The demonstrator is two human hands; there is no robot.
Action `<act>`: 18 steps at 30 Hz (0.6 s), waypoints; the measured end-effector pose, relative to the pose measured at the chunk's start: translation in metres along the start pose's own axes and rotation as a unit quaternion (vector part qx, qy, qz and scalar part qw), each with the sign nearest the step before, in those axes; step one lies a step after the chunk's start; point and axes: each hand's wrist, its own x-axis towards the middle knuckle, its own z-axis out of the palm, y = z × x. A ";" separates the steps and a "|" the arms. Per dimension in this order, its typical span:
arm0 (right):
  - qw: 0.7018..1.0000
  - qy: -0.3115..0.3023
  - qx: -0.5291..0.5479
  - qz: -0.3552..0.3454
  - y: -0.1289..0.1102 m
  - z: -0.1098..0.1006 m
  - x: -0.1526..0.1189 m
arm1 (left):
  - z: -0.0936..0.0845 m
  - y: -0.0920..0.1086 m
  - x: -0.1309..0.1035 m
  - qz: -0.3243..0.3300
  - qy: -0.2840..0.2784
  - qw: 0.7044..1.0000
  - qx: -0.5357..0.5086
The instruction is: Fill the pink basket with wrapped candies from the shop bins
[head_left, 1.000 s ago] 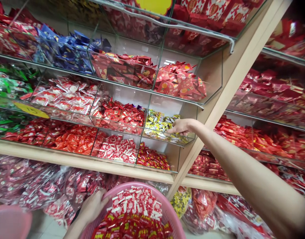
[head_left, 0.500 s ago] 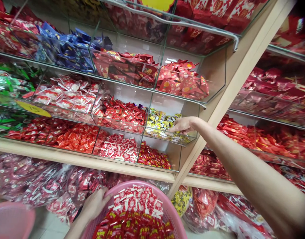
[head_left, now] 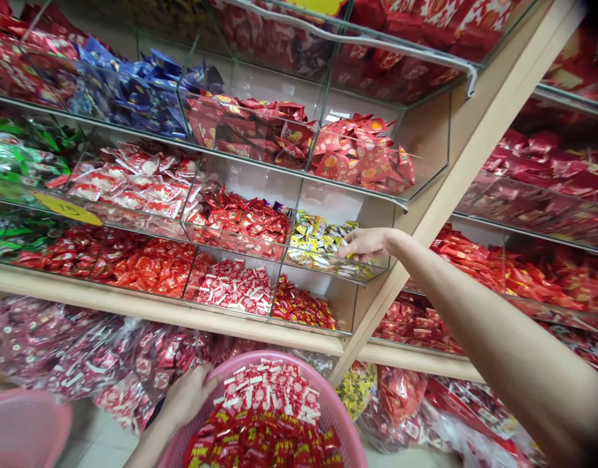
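A pink basket (head_left: 348, 422) at the bottom centre holds red-and-white candies (head_left: 272, 390) behind red ones with yellow lettering (head_left: 260, 442). My left hand (head_left: 189, 393) grips the basket's left rim, thumb over the edge. My right hand (head_left: 364, 244) reaches over the clear front of a shelf compartment and touches the yellow-and-white candies (head_left: 316, 234) in it. Its fingertips are partly hidden among the candies and behind the clear front, so whether they hold any is not visible.
Clear-walled compartments with red candies (head_left: 245, 218), blue packets (head_left: 128, 91) and other sweets fill the shelves. A wooden post (head_left: 426, 214) stands beside my right wrist. Below lie bagged candies (head_left: 357, 390) and another pink basket (head_left: 26, 422) at the left.
My right hand has hardly moved, staying at the yellow-and-white candies. My left hand keeps its grip on the basket. The view has shifted very slightly.
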 end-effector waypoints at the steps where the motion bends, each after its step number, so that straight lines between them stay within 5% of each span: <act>1: 1.000 0.002 0.002 -0.006 0.000 0.000 -0.002 | -0.001 0.000 0.000 0.000 -0.001 1.000 0.001; 12: 0.997 0.020 0.001 -0.080 0.011 -0.004 -0.011 | -0.004 0.005 -0.003 -0.011 -0.004 1.000 0.020; 18: 0.986 0.073 -0.043 -0.146 -0.002 -0.010 -0.051 | -0.009 0.010 -0.005 -0.008 -0.008 0.999 0.034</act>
